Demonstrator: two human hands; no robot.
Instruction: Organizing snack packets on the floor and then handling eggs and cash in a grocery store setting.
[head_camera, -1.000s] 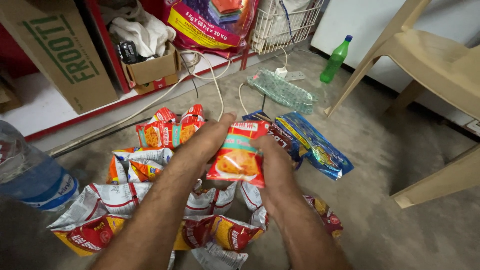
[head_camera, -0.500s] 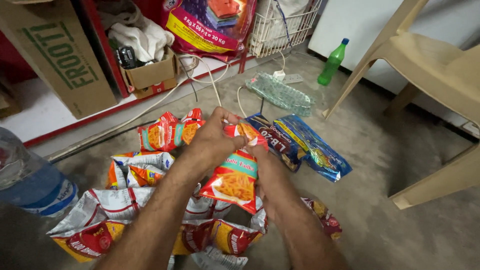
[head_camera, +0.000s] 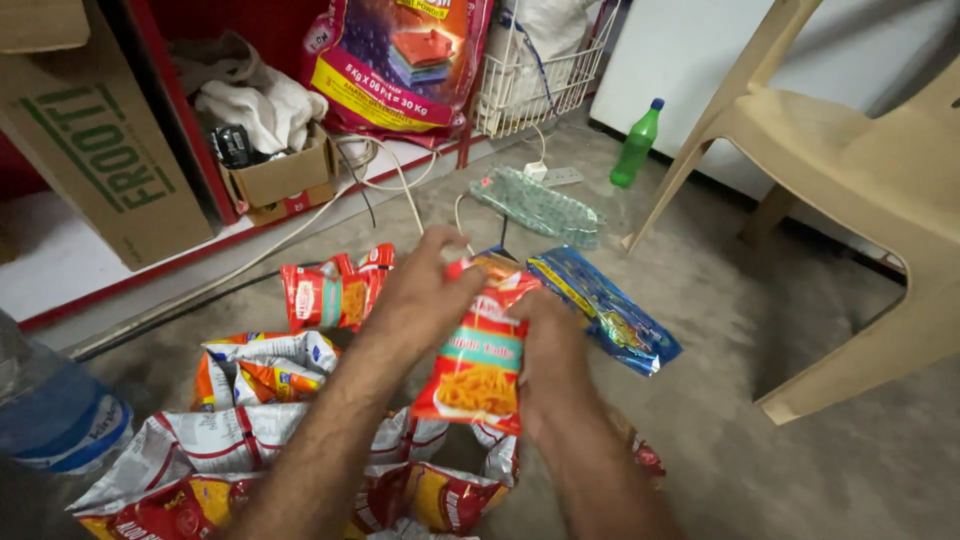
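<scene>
Above the floor's middle, both hands held an orange snack packet (head_camera: 478, 352): left hand (head_camera: 425, 300) gripping its top corner, right hand (head_camera: 548, 352) seemingly clasping its side, over silver packets (head_camera: 230, 440) strewn below.

Your left hand (head_camera: 425, 300) covers the top left corner of the orange snack packet (head_camera: 475, 355), and your right hand (head_camera: 550, 355) hides its right edge. Your fingertips blur, so the grip stays unclear. The water bottle (head_camera: 50, 420) is cut by the left edge, the plastic chair (head_camera: 860, 170) by the right. The newspaper-wrapped packets (head_camera: 250, 450) run off the bottom.
</scene>
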